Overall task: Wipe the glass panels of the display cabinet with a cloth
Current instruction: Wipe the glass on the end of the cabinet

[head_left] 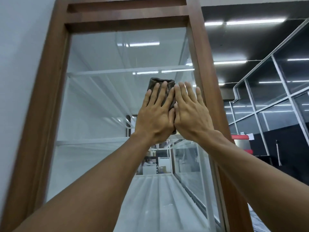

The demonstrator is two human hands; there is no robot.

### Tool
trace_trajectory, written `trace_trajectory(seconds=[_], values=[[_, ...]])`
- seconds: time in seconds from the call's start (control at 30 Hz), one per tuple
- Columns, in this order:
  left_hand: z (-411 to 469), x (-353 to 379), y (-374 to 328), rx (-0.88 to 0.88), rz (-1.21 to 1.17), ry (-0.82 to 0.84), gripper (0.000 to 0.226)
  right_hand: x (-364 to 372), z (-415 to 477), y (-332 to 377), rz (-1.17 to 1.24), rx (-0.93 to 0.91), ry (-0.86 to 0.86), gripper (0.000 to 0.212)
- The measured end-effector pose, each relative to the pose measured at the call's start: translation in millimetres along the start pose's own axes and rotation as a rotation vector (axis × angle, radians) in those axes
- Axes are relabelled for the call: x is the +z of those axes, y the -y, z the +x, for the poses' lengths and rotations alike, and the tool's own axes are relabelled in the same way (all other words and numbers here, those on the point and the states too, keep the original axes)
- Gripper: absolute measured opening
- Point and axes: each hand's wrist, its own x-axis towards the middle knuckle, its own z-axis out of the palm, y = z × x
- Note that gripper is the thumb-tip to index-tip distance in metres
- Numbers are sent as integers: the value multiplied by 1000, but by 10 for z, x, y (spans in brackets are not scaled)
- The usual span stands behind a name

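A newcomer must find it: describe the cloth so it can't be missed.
Find the tall brown wooden cabinet and its front glass panel. On it, the left hand presses a folded dark brown cloth flat: the only dark, soft thing against the pale glass.

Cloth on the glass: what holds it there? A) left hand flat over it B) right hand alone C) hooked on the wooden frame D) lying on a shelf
A: the left hand lies flat over the cloth; the right hand sits beside it on the glass.
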Motion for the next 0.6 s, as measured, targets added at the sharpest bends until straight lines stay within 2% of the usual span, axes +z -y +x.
trace_trajectory(seconds=[0.13, 0.4, 0.6], values=[[-140, -115, 350, -15, 1, 11, 65, 158, 68, 307, 94, 7, 7, 68], [-520, -383, 1109, -104, 30, 11, 66, 338, 127, 526, -45, 77, 23, 73], [-922, -546, 1745, -232, 32, -45, 65, 469, 60, 941, -71, -49, 58, 73]])
